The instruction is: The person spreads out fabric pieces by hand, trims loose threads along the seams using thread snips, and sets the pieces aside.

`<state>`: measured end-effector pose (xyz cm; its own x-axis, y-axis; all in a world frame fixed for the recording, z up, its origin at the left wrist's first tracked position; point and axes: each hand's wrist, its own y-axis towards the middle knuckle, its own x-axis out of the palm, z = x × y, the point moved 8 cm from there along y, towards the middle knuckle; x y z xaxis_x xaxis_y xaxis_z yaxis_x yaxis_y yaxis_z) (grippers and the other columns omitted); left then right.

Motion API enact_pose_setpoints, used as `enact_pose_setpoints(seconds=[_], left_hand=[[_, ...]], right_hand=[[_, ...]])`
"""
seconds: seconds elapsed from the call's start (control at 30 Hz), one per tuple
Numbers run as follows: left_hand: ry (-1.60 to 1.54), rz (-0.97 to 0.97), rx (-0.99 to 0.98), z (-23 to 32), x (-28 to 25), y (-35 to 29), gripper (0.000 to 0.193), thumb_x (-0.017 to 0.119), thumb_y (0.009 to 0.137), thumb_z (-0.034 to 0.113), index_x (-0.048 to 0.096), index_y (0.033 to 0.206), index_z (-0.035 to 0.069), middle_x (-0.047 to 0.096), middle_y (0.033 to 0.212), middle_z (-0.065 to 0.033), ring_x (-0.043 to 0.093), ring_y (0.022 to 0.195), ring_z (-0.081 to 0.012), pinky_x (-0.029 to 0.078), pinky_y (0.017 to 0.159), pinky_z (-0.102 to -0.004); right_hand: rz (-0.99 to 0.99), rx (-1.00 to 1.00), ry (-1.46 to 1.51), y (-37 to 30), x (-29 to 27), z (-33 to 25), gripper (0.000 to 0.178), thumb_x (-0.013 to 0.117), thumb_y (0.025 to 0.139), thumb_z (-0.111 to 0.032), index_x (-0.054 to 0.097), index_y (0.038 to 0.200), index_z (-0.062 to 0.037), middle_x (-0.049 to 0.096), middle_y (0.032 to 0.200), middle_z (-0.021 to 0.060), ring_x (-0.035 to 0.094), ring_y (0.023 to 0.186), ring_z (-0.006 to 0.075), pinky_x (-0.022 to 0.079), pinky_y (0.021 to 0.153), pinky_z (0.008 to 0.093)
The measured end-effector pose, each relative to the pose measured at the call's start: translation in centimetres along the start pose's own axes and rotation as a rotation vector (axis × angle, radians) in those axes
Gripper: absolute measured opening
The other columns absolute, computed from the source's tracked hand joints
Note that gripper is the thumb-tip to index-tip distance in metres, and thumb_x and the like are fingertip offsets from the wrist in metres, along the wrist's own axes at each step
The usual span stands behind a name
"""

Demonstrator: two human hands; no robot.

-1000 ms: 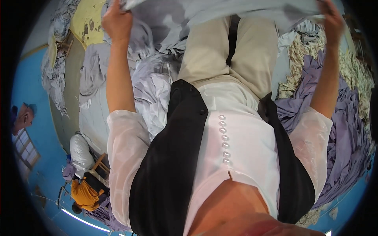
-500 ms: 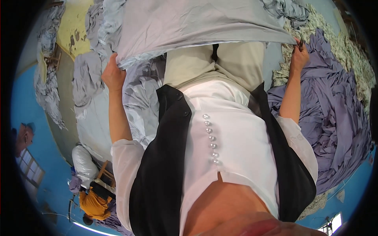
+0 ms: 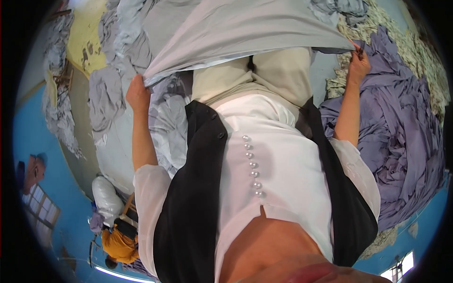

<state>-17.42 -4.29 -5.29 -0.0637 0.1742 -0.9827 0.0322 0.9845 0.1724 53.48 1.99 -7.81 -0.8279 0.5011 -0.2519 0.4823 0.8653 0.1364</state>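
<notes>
A wide sheet of light grey fabric (image 3: pixel 240 28) stretches across in front of me, its near edge pulled taut above my lap. My left hand (image 3: pixel 138 94) is closed on the left corner of that edge, drawing the fabric into folds that fan out from the grip. At the other end, my right hand (image 3: pixel 359 67) pinches the right corner between thumb and fingers. Something small and dark, like a metal tool, shows by the right fingers; its kind is unclear. A paler underside peeks out along the near edge.
Purple fabric (image 3: pixel 391 137) is heaped at my right, beside patterned cloth (image 3: pixel 420 70). Crumpled grey cloth (image 3: pixel 107 96) and a yellow surface (image 3: pixel 87 37) are at the left. A person in an orange top (image 3: pixel 120 245) is near a white sack (image 3: pixel 107 200) at lower left.
My left hand has come slightly nearer to me and pulls its corner tighter, creasing the fabric diagonally. The right hand has barely moved.
</notes>
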Motion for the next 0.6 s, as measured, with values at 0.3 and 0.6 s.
enact_pose_setpoints(seconds=[0.3, 0.6], left_hand=[[-0.106, -0.064, 0.066, 1.5, 0.3, 0.3, 0.030, 0.061, 0.066, 0.000, 0.049, 0.091, 0.010, 0.055, 0.084, -0.0089, 0.058, 0.082, -0.0327, 0.047, 0.065, -0.0447], [-0.599, -0.049, 0.206, 11.8, -3.9, 3.8, 0.026, 0.068, 0.074, 0.003, 0.063, 0.099, 0.004, 0.063, 0.089, -0.0095, 0.062, 0.084, -0.0268, 0.049, 0.071, -0.0339]], right_hand=[[0.183, 0.048, 0.173, 2.1, -2.8, 0.4, 0.016, 0.059, 0.090, 0.003, 0.070, 0.101, 0.0000, 0.069, 0.091, 0.0039, 0.062, 0.082, 0.0109, 0.048, 0.074, 0.0218], [-0.042, -0.065, -0.146, 2.1, 1.7, -3.4, 0.015, 0.062, 0.089, -0.001, 0.065, 0.104, 0.0023, 0.069, 0.102, 0.0061, 0.064, 0.095, 0.0118, 0.048, 0.083, 0.0232]])
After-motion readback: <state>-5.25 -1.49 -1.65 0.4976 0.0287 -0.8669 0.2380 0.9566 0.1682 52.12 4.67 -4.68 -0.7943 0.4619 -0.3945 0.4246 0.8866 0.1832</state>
